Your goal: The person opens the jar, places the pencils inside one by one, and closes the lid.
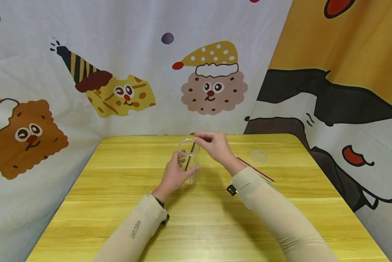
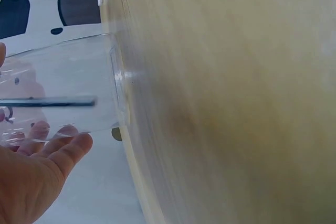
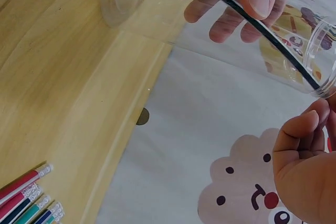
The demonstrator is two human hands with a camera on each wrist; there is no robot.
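A clear plastic jar (image 1: 196, 160) stands upright and uncapped on the table, and my left hand (image 1: 174, 173) grips its side, thumb at the front and fingers behind. Inside the jar leans a dark pencil (image 1: 190, 156); its lower end stops short of the base in the left wrist view. At the rim, my right hand (image 1: 217, 147) pinches the pencil's upper end between thumb and fingertips. The right wrist view shows the same pencil (image 3: 265, 31) running slantwise through the jar, with the left fingers visible through the clear wall.
Several colored pencils (image 1: 255, 168), with white-tipped ends, lie together on the wooden table (image 1: 196, 225) right of the jar. A round clear lid (image 1: 258, 157) lies beyond them. Behind the table's far edge hangs a printed cloth (image 1: 133, 22) with cartoon figures.
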